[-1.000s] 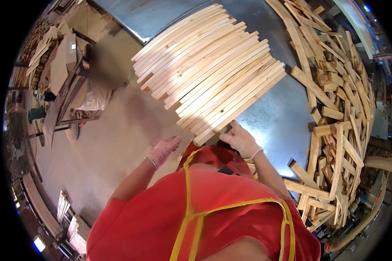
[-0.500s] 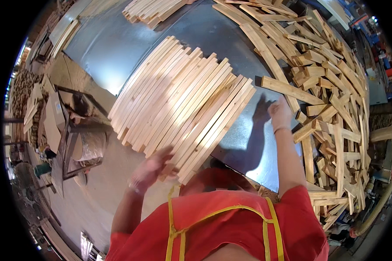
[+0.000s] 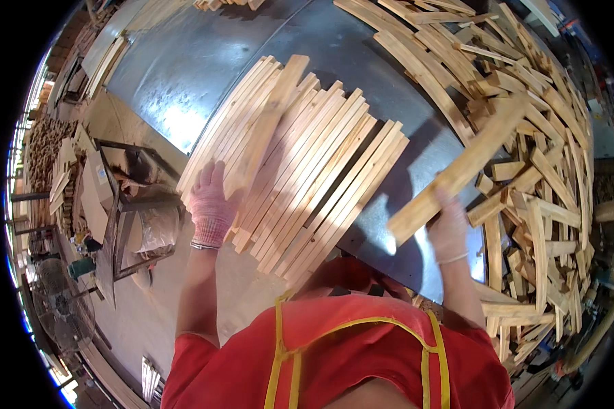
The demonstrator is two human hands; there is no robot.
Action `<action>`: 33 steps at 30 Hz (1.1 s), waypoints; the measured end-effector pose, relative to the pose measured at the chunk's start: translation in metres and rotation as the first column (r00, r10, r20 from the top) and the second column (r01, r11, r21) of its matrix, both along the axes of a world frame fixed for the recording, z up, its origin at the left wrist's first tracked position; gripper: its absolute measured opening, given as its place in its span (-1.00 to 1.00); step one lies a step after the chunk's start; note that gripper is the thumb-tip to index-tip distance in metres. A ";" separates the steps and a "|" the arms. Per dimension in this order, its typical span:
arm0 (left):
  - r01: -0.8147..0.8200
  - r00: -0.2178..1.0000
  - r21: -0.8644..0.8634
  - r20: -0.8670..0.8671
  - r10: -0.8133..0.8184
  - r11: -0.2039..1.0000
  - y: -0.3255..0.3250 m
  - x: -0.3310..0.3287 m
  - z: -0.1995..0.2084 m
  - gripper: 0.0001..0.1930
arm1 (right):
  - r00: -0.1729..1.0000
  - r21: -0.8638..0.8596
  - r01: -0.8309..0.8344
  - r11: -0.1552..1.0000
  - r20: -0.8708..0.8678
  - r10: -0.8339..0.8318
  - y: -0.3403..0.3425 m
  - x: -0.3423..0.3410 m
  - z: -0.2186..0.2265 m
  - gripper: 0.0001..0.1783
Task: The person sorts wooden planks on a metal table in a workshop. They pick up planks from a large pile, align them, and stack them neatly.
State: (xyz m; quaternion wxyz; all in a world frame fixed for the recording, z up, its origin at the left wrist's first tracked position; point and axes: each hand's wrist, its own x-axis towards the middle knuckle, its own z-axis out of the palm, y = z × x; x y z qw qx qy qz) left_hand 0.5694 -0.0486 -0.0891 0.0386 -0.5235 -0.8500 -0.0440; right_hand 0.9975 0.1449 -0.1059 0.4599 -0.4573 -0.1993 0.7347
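Note:
My right hand (image 3: 450, 228), in a pale glove, is closed on a wooden strip (image 3: 460, 170). That strip slants up and away to the right over the metal table, its far part blurred above the loose pile. My left hand (image 3: 210, 208), gloved too, has its fingers stretched out at the near left edge of a row of pale wooden strips (image 3: 320, 167). Beside its thumb is the near end of another strip (image 3: 273, 116), which lies slightly askew on top of the row. A dark gap shows between strips at the row's right side.
A jumbled heap of wooden pieces (image 3: 525, 170) covers the right side of the metal table (image 3: 177, 88). More strips (image 3: 228, 3) lie at the far edge. On the left are a dark frame stand (image 3: 143, 201) and a fan (image 3: 58, 300).
My right hand has taken up a strip from the pile's edge. The left hand has moved left and away from me, and a strip now lies askew on the row.

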 end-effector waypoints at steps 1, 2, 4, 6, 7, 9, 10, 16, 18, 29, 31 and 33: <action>0.024 0.993 0.091 0.109 -0.034 0.996 0.004 0.004 -0.003 -0.30 | 0.991 0.037 -0.060 0.998 0.123 0.055 -0.032 0.004 -0.013 -0.53; 0.041 0.972 0.182 0.221 -0.082 0.982 0.009 0.012 -0.007 -0.30 | 0.963 0.063 -0.117 0.991 0.252 0.098 -0.060 0.007 -0.030 -0.54; 0.088 0.934 0.161 0.330 -0.138 0.983 0.008 0.043 -0.013 -0.27 | 0.946 -0.017 -0.071 0.997 0.317 0.072 -0.111 0.001 -0.055 -0.57; 0.206 0.887 0.154 0.388 -0.251 0.966 -0.008 0.073 -0.021 -0.27 | 0.899 -0.106 -0.030 0.994 0.432 0.073 -0.152 -0.012 -0.075 -0.56; 0.309 0.878 0.248 0.296 -0.375 0.918 -0.014 0.079 -0.041 -0.27 | 0.864 -0.077 -0.086 0.993 0.491 0.113 -0.165 -0.019 -0.093 -0.55; 0.381 0.811 0.273 0.360 -0.461 0.883 -0.027 0.105 -0.048 -0.35 | 0.641 -0.172 -0.315 0.934 0.687 0.343 -0.177 -0.044 -0.066 -0.47; 0.419 0.799 0.319 0.316 -0.512 0.850 -0.035 0.116 -0.060 -0.37 | 0.402 -0.314 -0.439 0.841 0.769 0.497 -0.172 -0.061 -0.021 -0.40; 0.505 0.779 0.102 0.373 -0.504 0.857 -0.047 0.166 -0.043 -0.34 | 0.488 0.085 -0.640 0.764 0.813 0.318 -0.096 -0.031 -0.061 -0.31; 0.517 0.766 0.135 0.368 -0.527 0.845 -0.049 0.167 -0.040 -0.37 | 0.271 0.182 -0.078 0.980 0.950 -0.155 -0.046 0.016 -0.073 -0.36; 0.661 0.621 0.133 0.455 -0.638 0.738 0.032 0.273 -0.051 -0.30 | 0.492 0.024 0.192 0.981 0.863 -0.118 0.050 0.181 -0.151 -0.55; 0.676 0.624 0.134 0.419 -0.660 0.725 0.055 0.291 -0.059 -0.31 | 0.909 -0.117 0.167 0.979 0.404 -0.107 0.040 0.177 -0.122 -0.71; 0.696 0.636 0.137 0.339 -0.693 0.705 0.088 0.316 -0.062 -0.32 | 0.834 0.044 0.534 0.845 0.141 -0.534 0.034 0.201 -0.104 -0.73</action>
